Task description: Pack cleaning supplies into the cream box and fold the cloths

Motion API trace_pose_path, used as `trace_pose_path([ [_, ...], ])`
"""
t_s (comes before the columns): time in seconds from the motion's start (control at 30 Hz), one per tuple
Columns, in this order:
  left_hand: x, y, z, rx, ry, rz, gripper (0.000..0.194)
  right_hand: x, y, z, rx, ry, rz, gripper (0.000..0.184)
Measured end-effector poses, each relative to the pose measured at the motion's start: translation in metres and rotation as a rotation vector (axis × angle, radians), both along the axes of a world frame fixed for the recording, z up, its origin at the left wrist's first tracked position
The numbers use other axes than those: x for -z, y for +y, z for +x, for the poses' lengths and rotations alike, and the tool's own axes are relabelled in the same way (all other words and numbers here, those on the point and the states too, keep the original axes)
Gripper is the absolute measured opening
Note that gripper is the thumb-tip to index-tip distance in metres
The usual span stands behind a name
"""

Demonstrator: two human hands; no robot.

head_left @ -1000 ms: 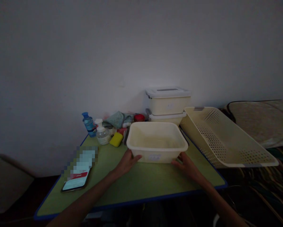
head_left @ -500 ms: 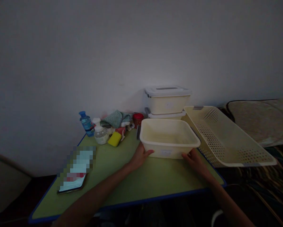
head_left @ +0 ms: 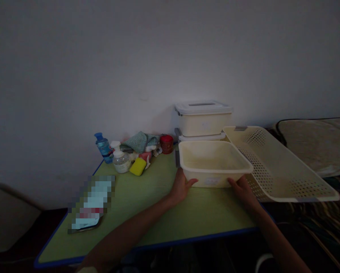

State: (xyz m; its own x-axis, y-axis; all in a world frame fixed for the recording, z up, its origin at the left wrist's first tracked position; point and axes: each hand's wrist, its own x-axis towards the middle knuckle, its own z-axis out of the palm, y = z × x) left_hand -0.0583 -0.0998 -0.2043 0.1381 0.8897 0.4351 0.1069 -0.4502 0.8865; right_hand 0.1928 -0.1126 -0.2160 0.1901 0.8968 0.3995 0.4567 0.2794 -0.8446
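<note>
Both your hands brace the tub point(head_left: 213, 180) at its near corners

Your left hand point(head_left: 181, 186) holds the tub's near left corner, and your right hand point(head_left: 243, 190) holds the near right one. On each side the thumb lies against the front wall while the other fingers wrap around the side, mostly out of sight; both sets are closed on the tub. Gripping opposite corners probably keeps its wide mouth level and stops it twisting. The tub is over the right part of the desk point(head_left: 155, 223), mouth up; you cannot tell whether its base rests there or hangs just above.

Behind the tub, the lidded box point(head_left: 204, 125) sits on the lower box point(head_left: 201, 138), presumably stacked to save room. To the tub's right, the slotted basket point(head_left: 283, 163) stretches past the desk's edge, perhaps because it is too broad to share the surface.

To the tub's left are the sponge point(head_left: 138, 167), the pump bottle point(head_left: 121, 161), the blue bottle point(head_left: 103, 148), the cloth point(head_left: 138, 142) and the red pot point(head_left: 166, 145), bunched towards the wall point(head_left: 130, 68), which seems to leave your forearms free space. Farther left and nearer you than the tub lies the phone point(head_left: 93, 203), screen up, well clear of your hands.
</note>
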Motion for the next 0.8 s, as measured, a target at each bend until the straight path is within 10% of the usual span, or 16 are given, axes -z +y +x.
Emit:
trace_pose_path([
  [0.8,0.006,-0.004,0.013,-0.125,0.018,-0.007,0.058,-0.003,-0.002,-0.006,0.11,-0.107,0.079,0.054],
])
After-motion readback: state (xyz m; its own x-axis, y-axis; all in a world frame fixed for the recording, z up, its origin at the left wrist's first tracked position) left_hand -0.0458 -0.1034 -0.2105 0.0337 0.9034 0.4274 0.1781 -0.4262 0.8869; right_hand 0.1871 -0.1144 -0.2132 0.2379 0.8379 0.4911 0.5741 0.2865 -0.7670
